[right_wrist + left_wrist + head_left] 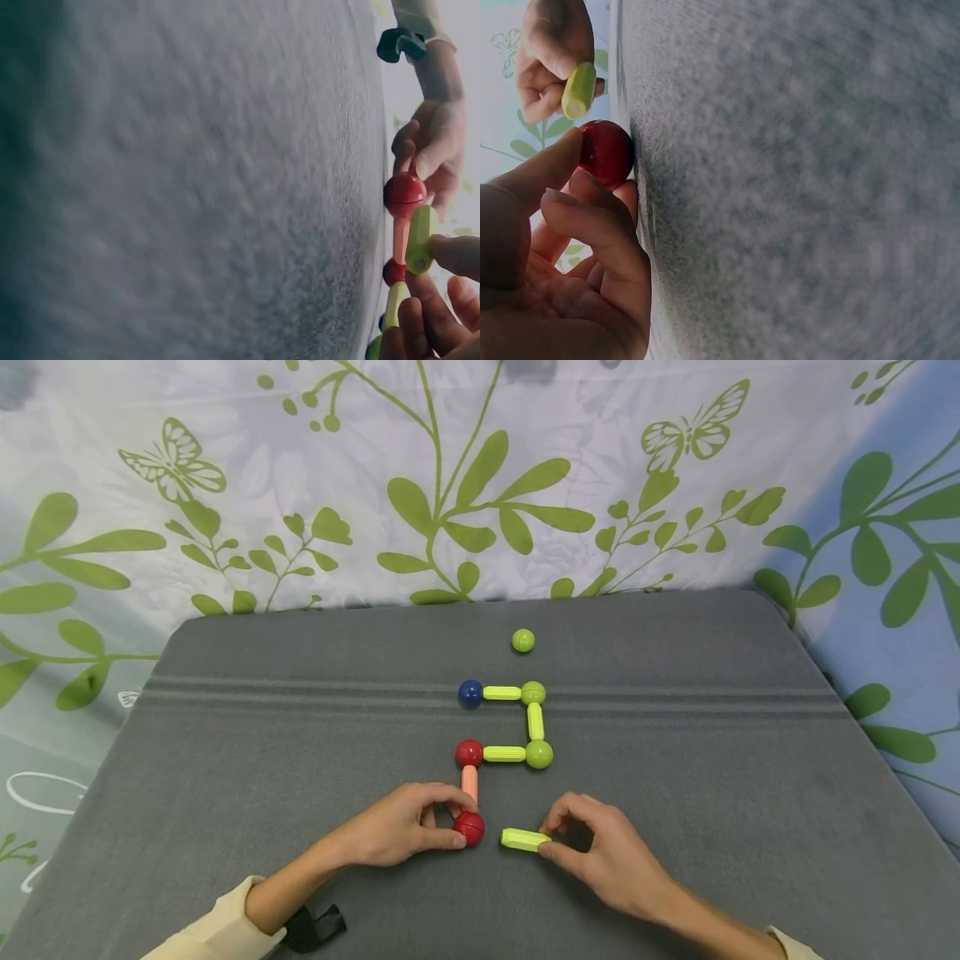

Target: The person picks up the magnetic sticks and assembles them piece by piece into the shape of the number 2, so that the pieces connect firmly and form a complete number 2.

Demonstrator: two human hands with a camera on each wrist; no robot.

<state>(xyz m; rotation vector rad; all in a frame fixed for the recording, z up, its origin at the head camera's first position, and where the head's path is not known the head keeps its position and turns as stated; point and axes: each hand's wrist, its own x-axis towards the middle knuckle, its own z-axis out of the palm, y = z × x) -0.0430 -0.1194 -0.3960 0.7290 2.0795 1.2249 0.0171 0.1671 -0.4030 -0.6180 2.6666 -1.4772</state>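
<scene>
A chain of toy balls and rods lies on the grey mat (pixel 262 735): blue ball (pixel 470 693), yellow-green rods and green balls (pixel 538 753), red ball (pixel 469 752), pink rod (pixel 470 782). My left hand (pixel 408 827) pinches the lower red ball (pixel 469 827) (pixel 606 152) (pixel 404 194) at the pink rod's near end. My right hand (pixel 592 852) pinches a loose yellow-green rod (pixel 525 839) (pixel 578 91) (pixel 420 238) by its right end, a short gap right of that red ball.
A single green ball (pixel 522 641) lies apart, behind the chain. The mat sits on a cloth printed with green leaves and butterflies (pixel 480 485). A dark strap (pixel 315 927) shows at my left wrist.
</scene>
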